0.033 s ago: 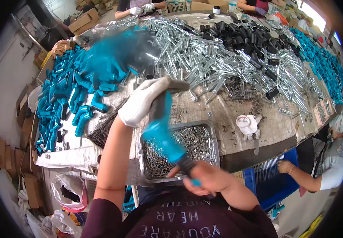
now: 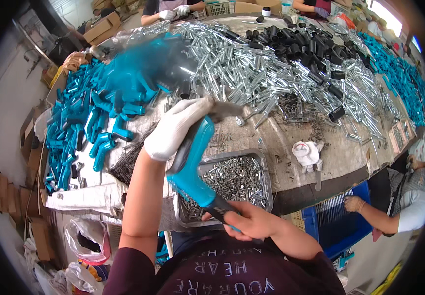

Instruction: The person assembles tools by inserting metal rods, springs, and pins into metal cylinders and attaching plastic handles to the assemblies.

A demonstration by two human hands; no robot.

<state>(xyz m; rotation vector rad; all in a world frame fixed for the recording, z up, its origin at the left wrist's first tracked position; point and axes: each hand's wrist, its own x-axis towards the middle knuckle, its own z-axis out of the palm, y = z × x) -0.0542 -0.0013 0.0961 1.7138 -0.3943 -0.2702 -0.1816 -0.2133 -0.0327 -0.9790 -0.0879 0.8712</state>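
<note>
The teal tool (image 2: 192, 184) slants between the person's two hands, above the near left part of the tray (image 2: 268, 184), its bent middle hanging over the small metal parts (image 2: 242, 173). The gloved left hand (image 2: 177, 127) lies over the tool's upper end, with its fingers reaching to the right; their dark ends are blurred and the thumb is hidden, so how firmly they close on it cannot be told. The bare right hand (image 2: 252, 221) has its fingers wrapped round the black lower end, close to the person's shirt (image 2: 212, 268). A slip seems the likeliest trouble: smooth plastic under glove fabric gives modest hold, and a loose upper end could swing down into the tray and scatter the small metal parts. Uneven force from the two hands could also twist the tool, shifting the right hand's grip or pinching a bare finger. If the tool dipped, a small part could lodge in any gap in its shell, though none can be made out here. The left forearm (image 2: 142, 204) passes near the springs (image 2: 126, 164), so a wide elbow might drag some off the heap. Beyond the gloved fingers lie the rods (image 2: 234, 69); reaching too far could snag the fabric or set the pile sliding.
</note>
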